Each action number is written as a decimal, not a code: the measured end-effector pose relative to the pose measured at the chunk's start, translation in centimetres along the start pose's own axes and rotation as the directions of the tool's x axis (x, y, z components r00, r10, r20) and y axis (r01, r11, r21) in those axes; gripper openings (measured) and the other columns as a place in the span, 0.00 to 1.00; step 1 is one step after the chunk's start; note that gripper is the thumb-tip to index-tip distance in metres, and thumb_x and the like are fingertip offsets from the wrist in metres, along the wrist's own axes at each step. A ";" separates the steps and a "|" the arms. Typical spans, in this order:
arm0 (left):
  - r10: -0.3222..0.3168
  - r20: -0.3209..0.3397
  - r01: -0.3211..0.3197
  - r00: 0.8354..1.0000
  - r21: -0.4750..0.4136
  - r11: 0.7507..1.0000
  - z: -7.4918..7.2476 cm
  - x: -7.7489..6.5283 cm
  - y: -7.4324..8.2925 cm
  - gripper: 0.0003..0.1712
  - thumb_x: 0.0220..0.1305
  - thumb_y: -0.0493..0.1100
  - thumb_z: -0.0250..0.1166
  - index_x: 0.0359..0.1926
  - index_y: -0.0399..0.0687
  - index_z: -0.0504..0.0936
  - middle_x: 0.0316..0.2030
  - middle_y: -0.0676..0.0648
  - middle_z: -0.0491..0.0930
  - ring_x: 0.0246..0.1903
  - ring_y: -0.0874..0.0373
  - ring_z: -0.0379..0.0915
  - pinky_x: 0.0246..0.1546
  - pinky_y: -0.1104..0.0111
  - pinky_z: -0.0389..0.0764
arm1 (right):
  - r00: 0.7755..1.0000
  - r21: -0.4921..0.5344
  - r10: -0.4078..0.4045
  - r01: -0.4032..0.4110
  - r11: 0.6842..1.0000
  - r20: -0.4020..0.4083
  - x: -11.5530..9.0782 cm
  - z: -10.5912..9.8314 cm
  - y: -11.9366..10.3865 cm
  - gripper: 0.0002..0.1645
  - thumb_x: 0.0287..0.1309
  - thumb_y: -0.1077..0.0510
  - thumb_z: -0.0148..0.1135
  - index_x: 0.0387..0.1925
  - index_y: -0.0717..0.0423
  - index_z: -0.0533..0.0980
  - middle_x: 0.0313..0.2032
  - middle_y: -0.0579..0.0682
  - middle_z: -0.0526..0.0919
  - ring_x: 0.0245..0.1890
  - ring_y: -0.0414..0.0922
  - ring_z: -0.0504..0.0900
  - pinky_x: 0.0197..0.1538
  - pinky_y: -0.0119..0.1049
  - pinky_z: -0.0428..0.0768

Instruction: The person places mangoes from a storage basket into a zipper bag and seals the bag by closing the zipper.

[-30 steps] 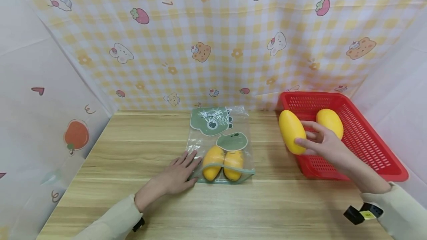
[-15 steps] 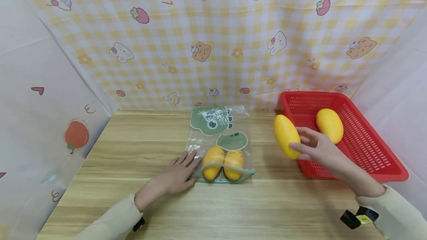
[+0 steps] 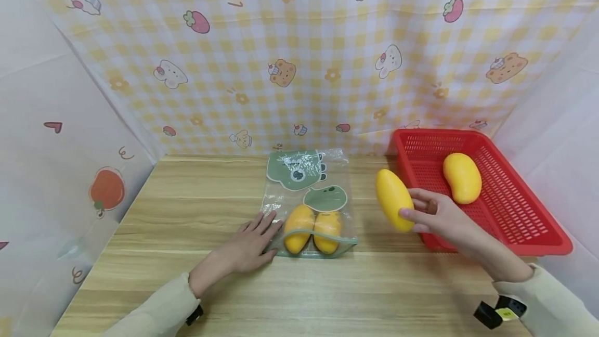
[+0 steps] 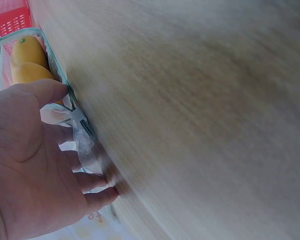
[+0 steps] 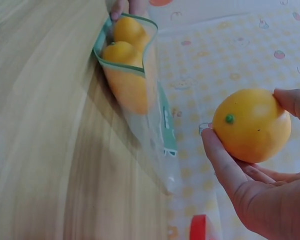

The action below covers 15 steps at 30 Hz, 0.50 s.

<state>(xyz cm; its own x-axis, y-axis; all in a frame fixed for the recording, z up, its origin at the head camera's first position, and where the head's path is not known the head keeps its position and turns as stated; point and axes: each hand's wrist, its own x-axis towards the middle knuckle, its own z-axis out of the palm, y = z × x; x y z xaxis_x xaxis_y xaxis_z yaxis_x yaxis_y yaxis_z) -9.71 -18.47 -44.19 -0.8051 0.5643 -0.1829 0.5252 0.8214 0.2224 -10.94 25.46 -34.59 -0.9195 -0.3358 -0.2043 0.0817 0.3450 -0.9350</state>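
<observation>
My right hand (image 3: 437, 217) grips a yellow mango (image 3: 394, 199) in the air, between the bag and the red basket. In the right wrist view the held mango (image 5: 251, 125) shows a green stem spot, fingers and thumb around it. A clear zip bag (image 3: 276, 196) with green dinosaur-like prints lies on the table, two mangoes (image 3: 299, 229) inside near its opening. The bag's mouth (image 5: 124, 65) gapes in the right wrist view. My left hand (image 3: 245, 246) rests with spread fingers at the bag's left edge. In the left wrist view the left hand (image 4: 35, 160) touches the bag's edge.
A red perforated basket (image 3: 519, 196) stands at the right of the table, one mango (image 3: 462, 178) in it. The wooden table (image 3: 187, 212) ends against a yellow checked cloth (image 3: 309, 103) at the back. White cloth (image 3: 61, 181) hangs along the left side.
My right hand has carried the mango left and slightly down, away from the basket. The mango in the basket shows more fully. The left hand and the bag have stayed put.
</observation>
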 end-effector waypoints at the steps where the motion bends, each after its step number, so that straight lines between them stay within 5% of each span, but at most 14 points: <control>1: 0.001 -0.002 -0.001 1.000 -0.001 1.000 0.0 0.0 0.0 0.38 0.77 0.56 0.54 0.78 0.42 0.59 0.78 0.36 0.48 0.74 0.33 0.43 0.69 0.40 0.57 | 1.000 0.000 0.002 -0.002 1.000 0.008 0.0 0.1 0.1 0.42 0.70 0.54 0.64 0.74 0.68 0.57 0.54 0.64 0.79 0.46 0.50 0.84 0.48 0.43 0.85; 15: 0.003 -0.002 -0.003 1.000 -0.010 1.000 -0.3 -0.1 0.3 0.37 0.77 0.54 0.55 0.78 0.41 0.59 0.78 0.36 0.48 0.74 0.33 0.44 0.68 0.40 0.58 | 0.995 0.088 0.027 -0.036 0.996 0.098 0.7 1.6 1.4 0.43 0.67 0.57 0.67 0.73 0.71 0.58 0.58 0.63 0.79 0.46 0.50 0.84 0.49 0.46 0.84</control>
<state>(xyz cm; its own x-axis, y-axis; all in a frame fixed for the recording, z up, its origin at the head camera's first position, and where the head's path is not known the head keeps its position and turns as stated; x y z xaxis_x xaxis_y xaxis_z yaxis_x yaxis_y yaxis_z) -9.56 -18.32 -43.82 -0.8041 0.5663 -0.1807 0.5246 0.8191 0.2322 -10.86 24.28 -36.52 -0.8748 -0.4107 -0.2568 0.1478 0.2786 -0.9490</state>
